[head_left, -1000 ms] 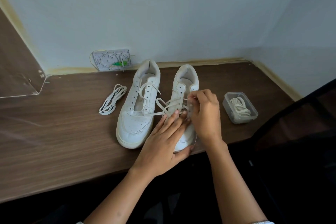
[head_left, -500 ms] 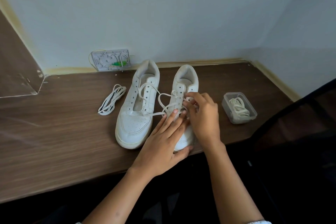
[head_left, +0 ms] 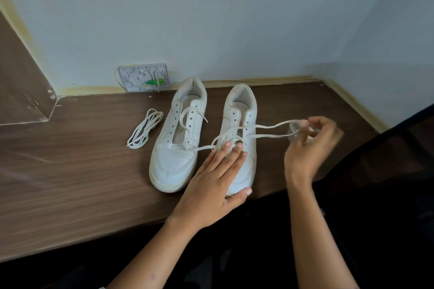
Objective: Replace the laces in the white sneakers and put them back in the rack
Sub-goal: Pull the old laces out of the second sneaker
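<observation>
A loose coil of flat white shoelace [head_left: 145, 128] lies on the brown wood-grain tabletop [head_left: 70, 171], just left of the pair. Beside it the left white leather sneaker [head_left: 179, 138] carries only a slack lace [head_left: 187, 124] wandering over its tongue, most eyelets bare. The right white leather sneaker [head_left: 242, 134] is threaded through its lower eyelets only; the upper ones stand empty. The left hand [head_left: 216, 183] lies flat, fingers straight, pressing that shoe's toe down. The right hand [head_left: 310, 145] pinches the cream lace [head_left: 270, 130] and draws it taut to the right; the blur there hides what seems to be a clear plastic tub [head_left: 292, 128] behind it. By my reckoning, lacing is under halfway, and no rack shows.
</observation>
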Demonstrator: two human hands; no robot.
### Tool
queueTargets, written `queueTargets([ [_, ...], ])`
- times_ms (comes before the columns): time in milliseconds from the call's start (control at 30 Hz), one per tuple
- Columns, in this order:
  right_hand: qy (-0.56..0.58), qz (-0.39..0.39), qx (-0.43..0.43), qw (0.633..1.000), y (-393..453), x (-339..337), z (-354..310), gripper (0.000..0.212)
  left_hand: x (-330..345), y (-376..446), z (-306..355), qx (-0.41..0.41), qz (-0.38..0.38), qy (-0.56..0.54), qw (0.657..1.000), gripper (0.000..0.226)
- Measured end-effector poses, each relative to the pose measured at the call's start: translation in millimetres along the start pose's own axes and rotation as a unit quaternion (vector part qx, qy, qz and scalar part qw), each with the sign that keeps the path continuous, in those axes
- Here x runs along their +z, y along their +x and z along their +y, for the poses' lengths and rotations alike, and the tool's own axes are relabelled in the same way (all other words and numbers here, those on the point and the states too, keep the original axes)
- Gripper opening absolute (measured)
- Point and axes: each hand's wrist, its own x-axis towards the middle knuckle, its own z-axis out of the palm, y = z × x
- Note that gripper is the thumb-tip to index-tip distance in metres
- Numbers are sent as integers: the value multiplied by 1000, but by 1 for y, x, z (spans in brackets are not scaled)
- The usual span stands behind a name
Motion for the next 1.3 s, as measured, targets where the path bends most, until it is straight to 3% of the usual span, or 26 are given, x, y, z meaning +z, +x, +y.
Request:
queueTargets([
  [133,-83,-165,-163,969,-11,11,-8,21,-1,2,2,4,7,-1,1000,70],
  [200,-129,-247,-189,941,-19,16,-10,23,-1,3,2,3,9,3,1000,69],
  [300,-144,-275,-189,932,-27,24,-7,15,0,3,1,1,10,5,1000,68],
  [400,-153,-265,-210,929,-31,28,-6,6,1,3,2,2,11,1,1000,67],
  [500,-152,-246,-190,938,-30,28,-4,11,0,2,2,2,10,0,1000,69],
  [600,-74,-127,-132,980,-16,20,-2,22,-1,0,2,-6,5,-15,1000,74],
  [700,0,7,-13,1000,3,4,-1,19,-2,0,3,-6,6,-31,999,75],
  [800,-6,43,55,998,12,-6,5,21,-2,0,4,-8,2,-49,999,75],
  [900,-33,-6,-3,999,9,-4,9,23,0,1,5,-13,7,-76,997,76],
  [1033,-58,-90,-56,993,-3,1,-2,47,4,1,10,-49,20,-93,994,82],
  [1200,-91,-277,-162,943,-13,9,-6,17,9,1,16,-73,39,-66,994,84],
  [1300,-143,-313,-174,923,-22,16,-4,22,11,2,16,-71,63,-37,995,82],
])
